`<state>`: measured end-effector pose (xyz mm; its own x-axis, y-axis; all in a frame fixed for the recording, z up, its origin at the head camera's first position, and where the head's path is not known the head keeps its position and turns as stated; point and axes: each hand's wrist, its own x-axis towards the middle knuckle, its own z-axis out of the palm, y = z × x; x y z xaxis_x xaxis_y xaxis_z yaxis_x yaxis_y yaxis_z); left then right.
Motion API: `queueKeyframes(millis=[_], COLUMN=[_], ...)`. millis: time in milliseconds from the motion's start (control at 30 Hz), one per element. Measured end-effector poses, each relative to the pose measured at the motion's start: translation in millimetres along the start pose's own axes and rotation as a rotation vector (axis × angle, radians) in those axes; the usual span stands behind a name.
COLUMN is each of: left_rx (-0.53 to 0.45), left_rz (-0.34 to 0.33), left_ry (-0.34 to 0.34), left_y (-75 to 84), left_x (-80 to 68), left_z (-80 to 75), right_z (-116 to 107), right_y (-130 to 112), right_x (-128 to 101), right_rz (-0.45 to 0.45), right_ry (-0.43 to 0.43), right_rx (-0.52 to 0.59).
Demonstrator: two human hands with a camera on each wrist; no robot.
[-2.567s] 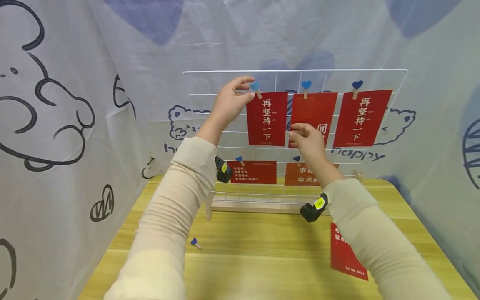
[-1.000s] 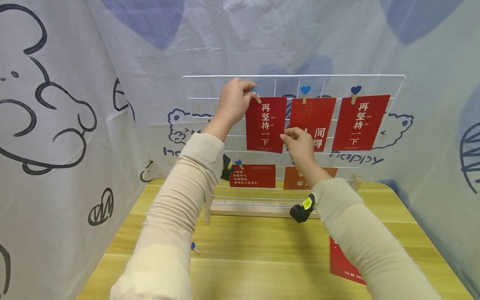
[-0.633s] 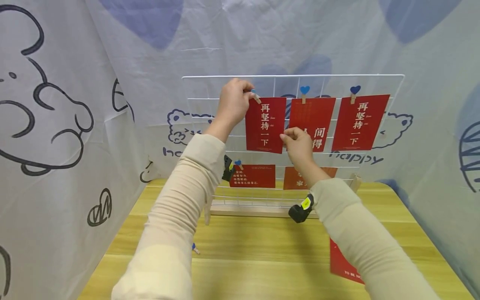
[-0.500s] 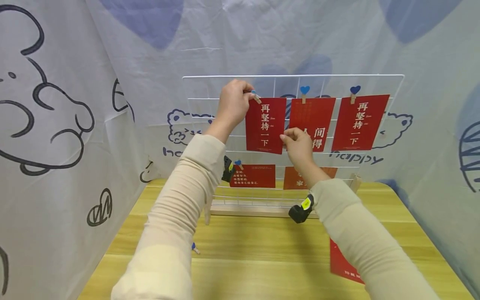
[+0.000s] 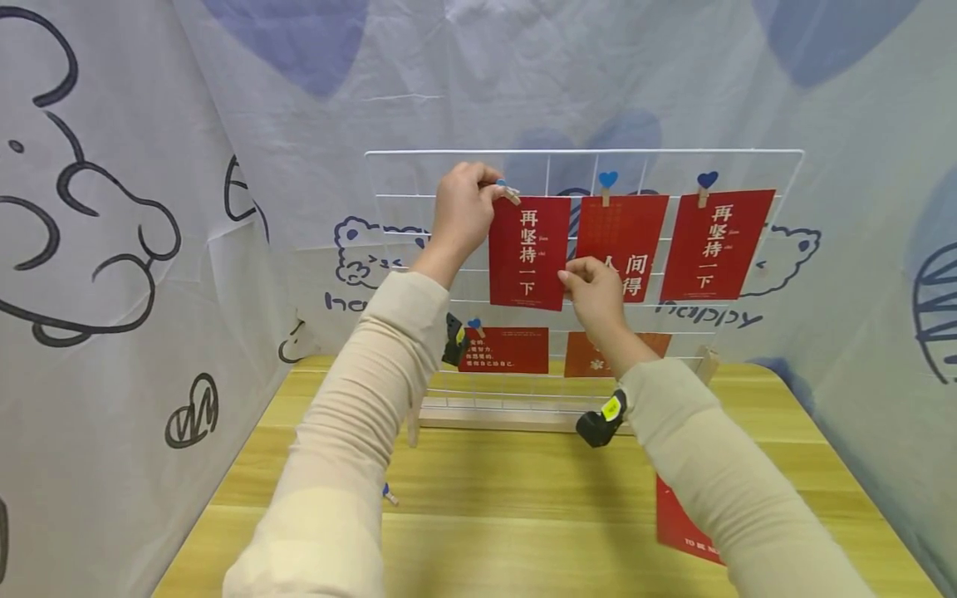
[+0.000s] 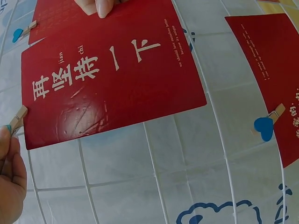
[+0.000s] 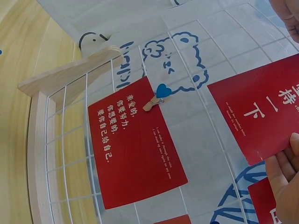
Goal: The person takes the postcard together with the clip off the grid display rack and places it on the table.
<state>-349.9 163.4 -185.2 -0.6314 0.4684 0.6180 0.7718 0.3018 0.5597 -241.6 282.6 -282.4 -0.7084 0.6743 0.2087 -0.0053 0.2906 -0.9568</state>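
A white wire grid panel [image 5: 748, 152] stands on a wooden base [image 5: 493, 413]. My left hand [image 5: 497, 193] pinches a small wooden clip [image 5: 512, 194] with a blue heart at the top left corner of a red card [image 5: 529, 252]. My right hand [image 5: 570, 278] pinches that card's lower right corner. The left wrist view shows the same card [image 6: 112, 79], the clip [image 6: 17, 119] at its corner and my left fingers [image 6: 10, 177] on it. The right wrist view has my right fingers [image 7: 286, 177] on the card's edge [image 7: 257, 107].
Two more red cards [image 5: 626, 237] [image 5: 714, 245] hang from blue-heart clips in the top row, and two [image 5: 508, 349] [image 5: 591, 359] in the lower row. On the wooden table [image 5: 508, 498] lie a loose clip [image 5: 387, 494] and another red card [image 5: 676, 523]. Printed cloth walls stand close around.
Since 2.6 s ago my left fingers have closed round the clip, hiding most of its blue heart. Over the last second both hands and the card have barely moved.
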Motion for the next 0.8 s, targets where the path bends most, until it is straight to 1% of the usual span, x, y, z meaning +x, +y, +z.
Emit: queueKeyframes(millis=[267,400,533,800], left_rx=[-0.090,-0.133,-0.176,-0.230], left_rz=[0.010,-0.014,-0.031,-0.066], left_ry=[0.044,0.057,0.060,0.043], left_y=[0.6,0.0,-0.6,-5.3], left_x=[-4.3,-8.3,-12.7,-24.5], left_z=[-1.3,-3.4,-6.3,-11.0], right_z=[-1,-2,-2,-4], right_y=[2,4,6,13], right_x=[-5,-8,-11,-17], right_rz=[-0.004,0.004,0.005,0.055], right_ry=[0.003,-0.003,-0.014,-0.026], right_rx=[0.013,0.019,0.013,-0.006])
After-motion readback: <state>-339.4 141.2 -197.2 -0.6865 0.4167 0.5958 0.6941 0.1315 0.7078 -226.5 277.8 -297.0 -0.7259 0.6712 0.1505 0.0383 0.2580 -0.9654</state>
